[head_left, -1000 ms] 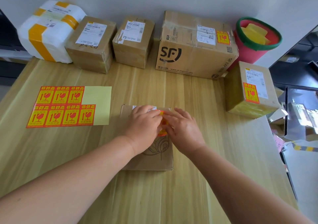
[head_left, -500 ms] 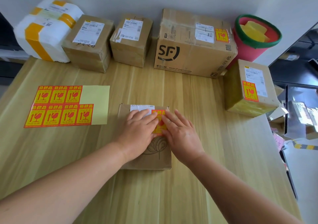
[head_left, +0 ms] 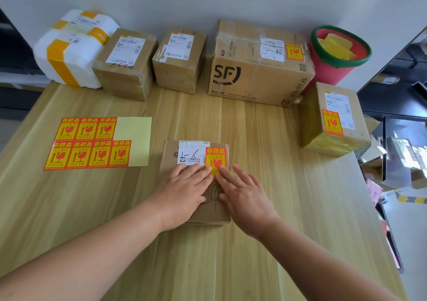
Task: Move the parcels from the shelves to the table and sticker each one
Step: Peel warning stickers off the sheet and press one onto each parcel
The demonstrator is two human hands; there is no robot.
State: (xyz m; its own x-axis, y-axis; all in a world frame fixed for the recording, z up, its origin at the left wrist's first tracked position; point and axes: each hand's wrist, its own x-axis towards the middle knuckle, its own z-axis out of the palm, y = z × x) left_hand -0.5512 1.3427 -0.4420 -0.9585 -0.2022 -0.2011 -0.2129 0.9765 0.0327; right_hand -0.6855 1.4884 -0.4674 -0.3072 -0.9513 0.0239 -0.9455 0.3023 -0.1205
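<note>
A small flat cardboard parcel (head_left: 169, 155) lies in the middle of the wooden table (head_left: 265, 243). A red-and-yellow fragile sticker (head_left: 215, 156) sits on its top beside a white label. My left hand (head_left: 182, 190) and my right hand (head_left: 243, 194) both lie flat on the parcel, straight fingertips pressing the sticker's lower edge. A sheet of several fragile stickers (head_left: 87, 143) lies to the left.
Along the wall stand a white foam parcel (head_left: 71, 51), two brown boxes (head_left: 126, 63) (head_left: 179, 61), a large SF box (head_left: 258, 62) with a sticker, and a red bin (head_left: 338, 55). Another stickered box (head_left: 335, 118) stands at the right edge. Clutter lies off the table's right side.
Both hands have slid down the parcel toward me, uncovering the sticker and the white label. The fingers have flattened out.
</note>
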